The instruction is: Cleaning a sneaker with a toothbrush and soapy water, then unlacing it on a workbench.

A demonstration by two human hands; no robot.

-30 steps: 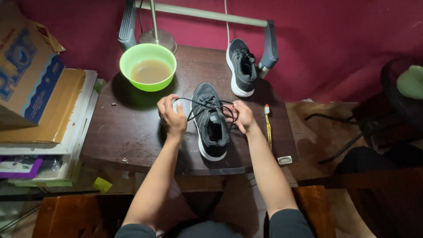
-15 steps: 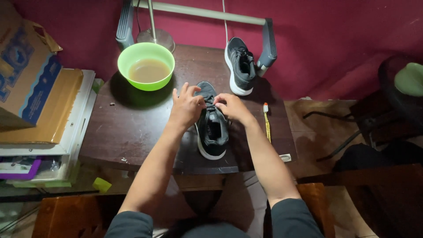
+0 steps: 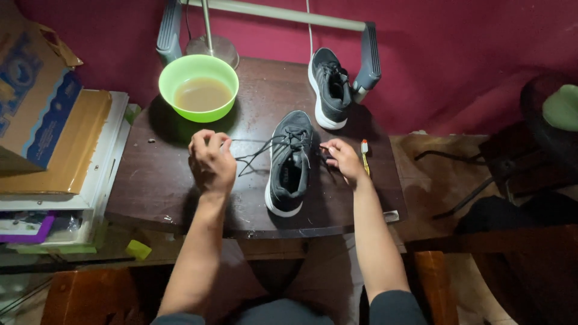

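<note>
So the dark sneaker [image 3: 290, 161] sits about mid-table, toe pointing to the back edge, heel near the front edge where the person sits. A half second ago both hands were bunched right over the tongue; now they've pulled apart to either side, and the laces [image 3: 259, 150] are stretched out between them. Looks to me like the lace is being drawn tight or pulled through the eyelets.

Left hand [image 3: 212, 161] is curled closed, pinching a lace end toward the left side of the table, just in front of the green bowl [image 3: 198, 87] of murky brownish water. Right hand [image 3: 344, 159] is on the shoe's other side, fingers pinched on the other lace end, I think, though the strand's hard to make out against the dark table [image 3: 156, 186].

A toothbrush [image 3: 364, 155] lies just beside the right hand near the right edge. The second sneaker [image 3: 330, 87] rests at the back edge, against the lamp frame [image 3: 367, 57].
</note>
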